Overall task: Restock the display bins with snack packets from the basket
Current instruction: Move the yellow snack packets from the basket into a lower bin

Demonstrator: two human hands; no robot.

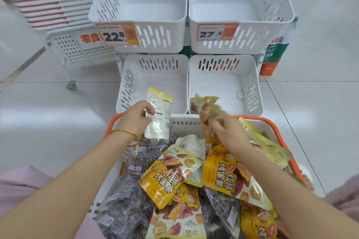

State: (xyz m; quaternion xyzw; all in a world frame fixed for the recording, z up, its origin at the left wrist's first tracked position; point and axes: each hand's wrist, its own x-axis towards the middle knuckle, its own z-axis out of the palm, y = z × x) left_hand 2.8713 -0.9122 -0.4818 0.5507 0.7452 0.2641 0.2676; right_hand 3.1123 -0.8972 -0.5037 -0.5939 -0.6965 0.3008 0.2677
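In the head view, the basket [275, 134] sits low in front of the person, heaped with yellow snack packets [223, 174] and dark ones [124, 215]. Just beyond its far wall stand two lower display bins, left [155, 81] and right [223, 83], and both look nearly bare. The left hand [136, 120], fingers curled, pinches a packet [159, 103] by its edge, label side up, above the basket's far-left corner. The right hand [229, 132] grips a blurred yellow packet [206, 106] over the far wall, towards the right bin. Both grips are on an edge only, so a packet could slip and drop back into the basket or onto the floor. Sorts could also be mixed if each goes into the nearest bin.
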